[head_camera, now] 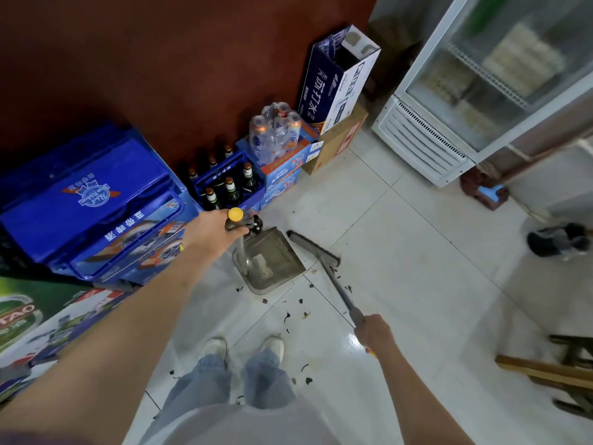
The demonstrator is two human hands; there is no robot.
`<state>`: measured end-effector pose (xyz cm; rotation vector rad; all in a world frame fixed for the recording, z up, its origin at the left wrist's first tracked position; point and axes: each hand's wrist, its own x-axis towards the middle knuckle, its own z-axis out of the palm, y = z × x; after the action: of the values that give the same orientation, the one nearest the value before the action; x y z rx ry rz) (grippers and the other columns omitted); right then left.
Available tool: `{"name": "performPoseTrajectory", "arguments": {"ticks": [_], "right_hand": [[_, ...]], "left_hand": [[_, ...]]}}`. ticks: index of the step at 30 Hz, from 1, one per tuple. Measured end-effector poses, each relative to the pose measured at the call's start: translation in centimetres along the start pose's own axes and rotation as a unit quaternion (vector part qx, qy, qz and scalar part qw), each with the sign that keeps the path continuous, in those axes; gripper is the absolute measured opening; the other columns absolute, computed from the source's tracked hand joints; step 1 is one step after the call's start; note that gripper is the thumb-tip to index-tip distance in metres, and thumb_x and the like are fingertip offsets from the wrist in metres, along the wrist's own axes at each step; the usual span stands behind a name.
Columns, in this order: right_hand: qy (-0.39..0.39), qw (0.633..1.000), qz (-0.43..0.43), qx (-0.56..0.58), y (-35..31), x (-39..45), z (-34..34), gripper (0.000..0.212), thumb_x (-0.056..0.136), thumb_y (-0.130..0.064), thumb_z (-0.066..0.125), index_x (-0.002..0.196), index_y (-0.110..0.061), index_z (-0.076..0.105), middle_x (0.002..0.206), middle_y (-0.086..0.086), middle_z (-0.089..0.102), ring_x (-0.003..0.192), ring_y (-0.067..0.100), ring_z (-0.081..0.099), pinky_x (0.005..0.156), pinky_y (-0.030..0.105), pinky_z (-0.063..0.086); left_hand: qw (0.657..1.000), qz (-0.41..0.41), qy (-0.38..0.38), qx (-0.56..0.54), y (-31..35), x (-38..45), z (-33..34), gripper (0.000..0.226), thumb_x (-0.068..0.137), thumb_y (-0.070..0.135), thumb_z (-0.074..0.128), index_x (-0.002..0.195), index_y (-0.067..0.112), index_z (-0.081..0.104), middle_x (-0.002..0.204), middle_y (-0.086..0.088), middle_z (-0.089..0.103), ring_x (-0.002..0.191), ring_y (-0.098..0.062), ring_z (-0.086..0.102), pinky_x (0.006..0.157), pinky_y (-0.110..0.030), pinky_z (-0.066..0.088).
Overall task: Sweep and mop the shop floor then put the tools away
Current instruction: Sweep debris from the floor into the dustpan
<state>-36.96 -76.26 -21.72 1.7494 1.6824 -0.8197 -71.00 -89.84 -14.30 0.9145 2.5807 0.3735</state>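
A grey metal dustpan (276, 261) stands on the white tile floor with a bit of pale litter inside. My left hand (211, 234) grips the top of its upright handle, which ends in a yellow cap (235, 214). My right hand (375, 332) grips the grey shaft of a broom. The dark broom head (313, 247) rests on the floor just right of the dustpan's mouth. Small dark scraps (298, 305) lie scattered on the tiles between the dustpan and my shoes.
Blue beer crates (96, 207) and a crate of bottles (224, 184) line the red wall at left. Cartons and shrink-wrapped bottles (276, 133) stand behind. A glass-door fridge (481, 91) fills the upper right. A dark shoe (558, 242) and wooden furniture (552, 374) sit at right.
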Motion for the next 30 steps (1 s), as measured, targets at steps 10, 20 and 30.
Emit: {"name": "performPoseTrajectory", "arguments": {"ticks": [10, 20, 30], "right_hand": [[0.034, 0.997, 0.014, 0.066, 3.6, -4.6, 2.3, 0.014, 0.084, -0.018, 0.046, 0.071, -0.016, 0.050, 0.058, 0.000, 0.052, 0.043, 0.020, 0.053, 0.052, 0.022, 0.043], [0.040, 0.991, 0.077, 0.106, -0.1, -2.1, 0.1, 0.033, 0.094, -0.031, 0.047, 0.097, -0.001, 0.060, 0.064, 0.006, 0.057, 0.025, 0.014, 0.049, 0.037, 0.017, 0.033], [-0.033, 0.985, 0.093, 0.143, -1.0, -4.9, 5.4, 0.010, 0.086, -0.013, 0.044, 0.088, -0.005, 0.050, 0.066, 0.009, 0.054, 0.029, 0.018, 0.048, 0.041, 0.019, 0.037]], "left_hand": [[0.998, 0.025, -0.028, -0.047, -1.1, -0.4, -0.4, 0.032, 0.080, 0.050, 0.068, 0.087, 0.018, 0.068, 0.073, -0.002, 0.060, 0.080, -0.027, 0.063, 0.061, -0.028, 0.041], [0.998, 0.051, -0.045, -0.010, -1.0, -0.5, -0.2, 0.036, 0.081, 0.050, 0.068, 0.087, 0.015, 0.065, 0.086, -0.008, 0.067, 0.088, -0.029, 0.063, 0.064, -0.028, 0.041], [0.996, 0.074, -0.046, -0.023, -1.3, 0.7, 0.2, 0.041, 0.078, 0.050, 0.070, 0.084, 0.010, 0.064, 0.084, -0.010, 0.066, 0.086, -0.033, 0.063, 0.065, -0.033, 0.046]]}}
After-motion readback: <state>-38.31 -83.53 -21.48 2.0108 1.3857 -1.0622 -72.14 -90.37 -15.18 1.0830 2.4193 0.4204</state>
